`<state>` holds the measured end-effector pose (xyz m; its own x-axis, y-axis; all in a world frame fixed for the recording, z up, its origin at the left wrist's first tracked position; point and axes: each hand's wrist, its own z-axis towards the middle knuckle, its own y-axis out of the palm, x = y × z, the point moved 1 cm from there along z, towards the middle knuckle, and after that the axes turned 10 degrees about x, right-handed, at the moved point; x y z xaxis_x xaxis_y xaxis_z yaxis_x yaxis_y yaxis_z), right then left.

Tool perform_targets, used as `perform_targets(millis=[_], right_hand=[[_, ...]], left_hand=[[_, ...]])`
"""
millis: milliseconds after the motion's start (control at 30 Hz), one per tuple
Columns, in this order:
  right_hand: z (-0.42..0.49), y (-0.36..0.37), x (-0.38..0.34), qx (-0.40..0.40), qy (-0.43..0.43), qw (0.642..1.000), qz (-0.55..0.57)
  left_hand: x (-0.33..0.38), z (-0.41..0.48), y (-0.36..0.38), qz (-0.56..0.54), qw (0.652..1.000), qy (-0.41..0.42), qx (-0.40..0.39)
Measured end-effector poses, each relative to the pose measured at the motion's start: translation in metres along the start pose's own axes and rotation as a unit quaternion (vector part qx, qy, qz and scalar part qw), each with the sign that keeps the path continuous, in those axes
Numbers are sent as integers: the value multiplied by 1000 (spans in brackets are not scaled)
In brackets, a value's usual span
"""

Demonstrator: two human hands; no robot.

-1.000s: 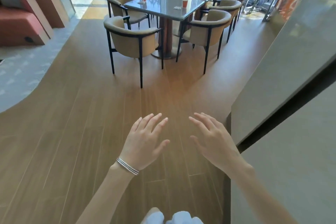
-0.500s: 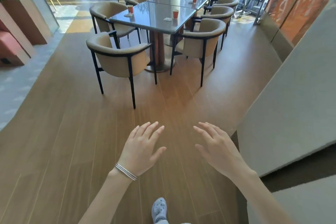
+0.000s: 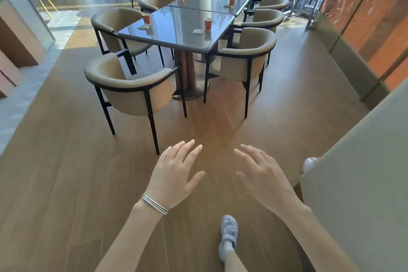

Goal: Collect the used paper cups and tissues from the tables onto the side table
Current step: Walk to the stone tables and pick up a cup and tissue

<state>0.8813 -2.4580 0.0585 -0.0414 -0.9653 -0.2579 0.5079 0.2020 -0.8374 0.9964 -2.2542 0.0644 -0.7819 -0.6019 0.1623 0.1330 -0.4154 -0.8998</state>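
Both hands empty, fingers spread wide: left hand (image 3: 174, 178), right hand (image 3: 263, 178), well short of table (image 3: 176, 37). On table: cups (image 3: 208, 24), tissues (image 3: 198, 31).

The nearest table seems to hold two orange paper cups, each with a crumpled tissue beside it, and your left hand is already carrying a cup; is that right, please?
Not quite: the left hand is empty, fingers spread. The head view shows both cups, the left cup and the right cup, on the nearest table, each with a tissue beside it.
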Motion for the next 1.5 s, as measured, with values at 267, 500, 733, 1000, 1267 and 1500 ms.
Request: perform_targets(millis=[267,500,733,1000,1267,1500], right_hand=[[114,45,102,-45,4,999,-10],[247,50,185,-17,-18,1000,-12],[313,90,243,-23,1,1000,-8],[391,151,302,-51,28,998,-14],[538,186,352,-19,30,999,-23],[612,223,382,6,40,999,-8]], left_hand=[[-33,130,69,6,1000,-10,-22],[-56,282,94,28,999,-27,12],[-81,359,147,26,999,-35,-13],[-142,451,211,24,998,-35,-37],[-215,602,231,25,1000,-5,-1],[-256,678,260,23,999,-4,-26]])
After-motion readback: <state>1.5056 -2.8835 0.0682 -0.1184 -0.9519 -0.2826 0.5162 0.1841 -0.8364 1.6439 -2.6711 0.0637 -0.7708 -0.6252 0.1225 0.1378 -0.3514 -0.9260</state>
